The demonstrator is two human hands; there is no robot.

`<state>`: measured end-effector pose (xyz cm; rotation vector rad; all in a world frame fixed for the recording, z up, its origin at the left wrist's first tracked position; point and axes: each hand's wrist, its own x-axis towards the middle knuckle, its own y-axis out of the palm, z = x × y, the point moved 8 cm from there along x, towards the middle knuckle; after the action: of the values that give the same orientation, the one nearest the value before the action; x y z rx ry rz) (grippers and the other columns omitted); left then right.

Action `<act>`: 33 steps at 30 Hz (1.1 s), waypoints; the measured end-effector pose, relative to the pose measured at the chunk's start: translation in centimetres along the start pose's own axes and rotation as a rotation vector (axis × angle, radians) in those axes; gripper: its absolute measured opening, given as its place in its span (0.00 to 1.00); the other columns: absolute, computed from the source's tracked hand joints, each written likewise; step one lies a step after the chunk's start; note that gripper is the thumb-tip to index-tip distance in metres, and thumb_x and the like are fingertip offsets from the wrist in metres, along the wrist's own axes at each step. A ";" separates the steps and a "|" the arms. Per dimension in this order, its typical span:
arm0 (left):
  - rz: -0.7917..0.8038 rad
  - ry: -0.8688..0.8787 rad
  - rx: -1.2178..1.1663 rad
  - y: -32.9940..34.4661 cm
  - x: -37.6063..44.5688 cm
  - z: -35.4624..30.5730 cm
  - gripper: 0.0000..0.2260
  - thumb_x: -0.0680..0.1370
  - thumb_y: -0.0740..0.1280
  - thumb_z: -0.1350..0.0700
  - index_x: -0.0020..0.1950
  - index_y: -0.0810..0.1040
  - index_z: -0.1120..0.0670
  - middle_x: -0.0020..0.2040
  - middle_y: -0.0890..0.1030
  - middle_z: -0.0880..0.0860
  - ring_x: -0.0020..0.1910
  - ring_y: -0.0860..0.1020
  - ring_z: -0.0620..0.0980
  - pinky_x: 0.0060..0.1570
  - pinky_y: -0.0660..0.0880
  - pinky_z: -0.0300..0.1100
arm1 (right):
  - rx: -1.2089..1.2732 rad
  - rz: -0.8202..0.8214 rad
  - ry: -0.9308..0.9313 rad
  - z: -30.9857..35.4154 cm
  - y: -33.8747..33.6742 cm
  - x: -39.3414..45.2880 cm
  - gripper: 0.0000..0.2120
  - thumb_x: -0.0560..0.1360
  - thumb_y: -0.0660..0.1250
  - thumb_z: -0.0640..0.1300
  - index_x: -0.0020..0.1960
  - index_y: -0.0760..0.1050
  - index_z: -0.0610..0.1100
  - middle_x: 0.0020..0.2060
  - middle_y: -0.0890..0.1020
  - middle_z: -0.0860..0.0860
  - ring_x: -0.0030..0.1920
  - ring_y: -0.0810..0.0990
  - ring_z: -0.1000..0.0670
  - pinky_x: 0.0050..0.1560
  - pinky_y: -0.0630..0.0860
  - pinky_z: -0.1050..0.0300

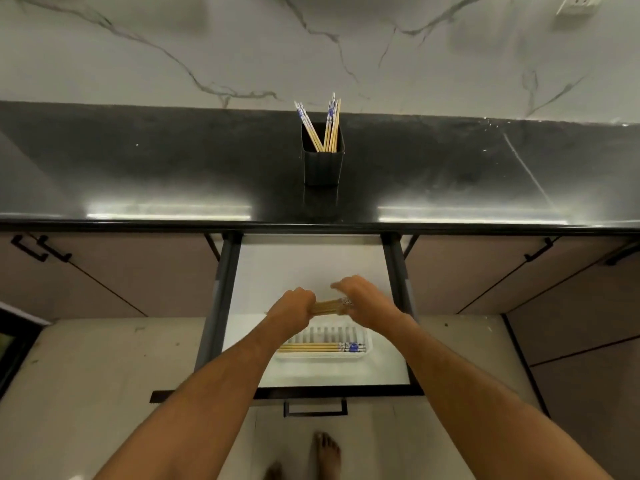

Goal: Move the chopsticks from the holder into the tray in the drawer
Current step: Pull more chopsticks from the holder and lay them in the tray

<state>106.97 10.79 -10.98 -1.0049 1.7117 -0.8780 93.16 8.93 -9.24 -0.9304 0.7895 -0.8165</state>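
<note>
Both hands meet over the open drawer (311, 268) and share one bundle of chopsticks (330, 305), held level and crosswise. The left hand (289, 308) has its fingers curled round the plain wooden ends. The right hand (360, 299) closes over the blue-and-white patterned ends; its fingers are blurred, so how exactly they wrap cannot be told.

Just below the fingers, toward the person, a white tray (367, 342) with a ribbed floor sits in the drawer. A few chopsticks already lie in the tray (322, 347), side by side along its near edge, patterned ends to the right. The held bundle hangs above the tray's far edge and does not touch it.

Well beyond the fingers, on the dark glossy table (173, 168), stands a black ribbed holder (323, 164). More chopsticks stand in the holder (330, 128), patterned ends up: a few lean left, the rest lean right.

The marks on the chopsticks are blue patterns too small to read as writing; no brand or label is legible anywhere.

Behind the table rises a white veined marble wall (242, 46). The drawer's black handle (315, 408) lies nearest the person, with bare feet (327, 452) on the floor below it.
</note>
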 end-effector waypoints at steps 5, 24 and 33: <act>0.031 0.070 0.107 2.6 0.2 -0.4 0.06 0.79 0.64 0.65 0.50 0.79 0.56 0.44 0.78 0.55 0.39 0.74 0.51 0.39 0.72 0.43 | -0.149 0.251 0.049 0.2 4.7 0.6 0.08 0.76 0.72 0.37 0.54 0.80 0.44 0.45 0.83 0.47 0.44 0.82 0.46 0.52 0.82 0.48; 0.083 0.040 0.001 9.8 3.0 2.2 0.14 0.78 0.61 0.69 0.59 0.76 0.57 0.55 0.82 0.57 0.53 0.80 0.57 0.47 0.76 0.46 | -0.223 0.246 0.130 -3.3 11.4 2.0 0.12 0.74 0.66 0.29 0.53 0.80 0.41 0.46 0.83 0.44 0.47 0.83 0.42 0.47 0.78 0.50; 0.135 -0.003 0.008 12.0 4.6 3.3 0.11 0.79 0.65 0.66 0.58 0.81 0.56 0.57 0.81 0.56 0.55 0.81 0.55 0.53 0.78 0.45 | -0.250 0.307 0.101 -3.6 14.4 2.7 0.13 0.78 0.65 0.34 0.60 0.79 0.42 0.54 0.82 0.43 0.55 0.81 0.42 0.55 0.79 0.49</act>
<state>106.14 11.17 -24.23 -0.8743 1.7501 -0.7953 94.90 10.57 -24.16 -0.9623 1.1102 -0.5055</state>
